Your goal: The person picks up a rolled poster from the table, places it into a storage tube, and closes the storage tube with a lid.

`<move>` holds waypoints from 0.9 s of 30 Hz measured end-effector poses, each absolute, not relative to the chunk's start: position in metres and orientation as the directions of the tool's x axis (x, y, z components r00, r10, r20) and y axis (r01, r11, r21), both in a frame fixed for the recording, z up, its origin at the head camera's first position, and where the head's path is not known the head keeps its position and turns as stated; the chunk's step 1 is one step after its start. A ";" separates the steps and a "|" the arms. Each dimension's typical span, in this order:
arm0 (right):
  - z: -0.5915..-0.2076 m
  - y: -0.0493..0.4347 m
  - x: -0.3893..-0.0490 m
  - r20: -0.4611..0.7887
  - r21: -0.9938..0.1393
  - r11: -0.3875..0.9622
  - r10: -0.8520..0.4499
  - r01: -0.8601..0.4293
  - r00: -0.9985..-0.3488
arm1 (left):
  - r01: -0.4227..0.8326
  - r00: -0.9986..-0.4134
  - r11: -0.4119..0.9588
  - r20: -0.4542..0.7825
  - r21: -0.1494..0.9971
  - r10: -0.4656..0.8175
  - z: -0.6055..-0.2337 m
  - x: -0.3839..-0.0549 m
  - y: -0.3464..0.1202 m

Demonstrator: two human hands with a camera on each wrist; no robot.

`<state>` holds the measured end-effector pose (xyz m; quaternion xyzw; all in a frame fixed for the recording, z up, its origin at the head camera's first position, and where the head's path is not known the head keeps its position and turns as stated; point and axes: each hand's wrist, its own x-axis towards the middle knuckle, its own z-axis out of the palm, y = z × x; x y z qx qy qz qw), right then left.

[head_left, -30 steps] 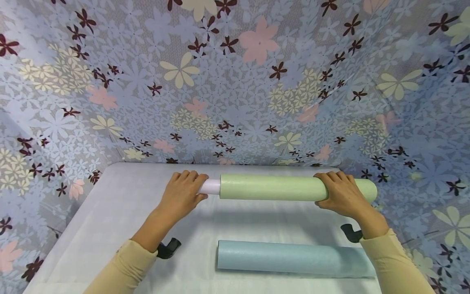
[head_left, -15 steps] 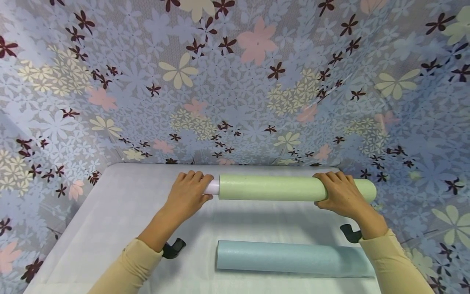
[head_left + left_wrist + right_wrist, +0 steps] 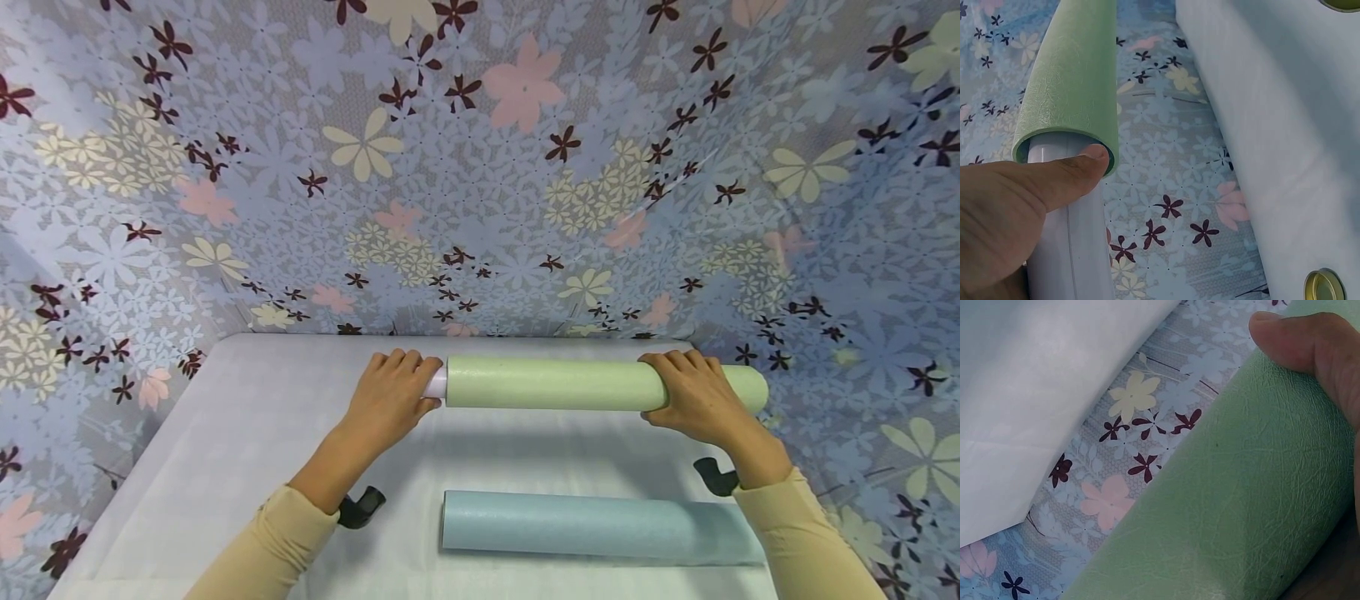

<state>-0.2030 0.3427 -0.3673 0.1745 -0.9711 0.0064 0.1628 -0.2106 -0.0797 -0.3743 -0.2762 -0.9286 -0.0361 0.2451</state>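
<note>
- My left hand (image 3: 392,396) was clamped round the pale roll (image 3: 437,384), with the thumb laid across it close to the mouth of the green tube (image 3: 555,383); I couldn't tell whether the thumb tip touched the rim.
- My right hand (image 3: 693,396) gripped the green tube near its right end, fingers over the top and thumb on the side nearer me.
- The tube lay level between my two hands, toward the far side of the white table (image 3: 225,433); judging by the shadow beneath, I was holding it off the surface.
- Done, so far as I could see: the roll had entered the tube's left mouth and lined up with it. The step in hand, I judged, was fitting one inside the other.
- Left, I judged: the stretch outside the mouth, part bare and part hidden under my left hand. How deep the roll reached inside didn't show, nor did its inner end.
- The mouth looked wider than the roll, with a gap round it, so I expected little resistance.
- The blue tube (image 3: 600,529) lay on the table nearer to me, apart from the green one and gripped by neither hand. Whether anything was inside it, I couldn't see.
</note>
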 end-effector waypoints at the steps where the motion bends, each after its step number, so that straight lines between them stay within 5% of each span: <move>1: -0.367 0.343 -0.203 0.317 0.043 0.939 -0.337 -0.341 -0.886 | 0.531 -0.727 0.845 0.475 -0.069 0.496 -0.374 -0.211 -0.079; 27: -0.371 0.343 -0.202 0.342 0.039 0.936 -0.342 -0.350 -0.875 | 0.534 -0.739 0.843 0.448 -0.066 0.504 -0.375 -0.209 -0.076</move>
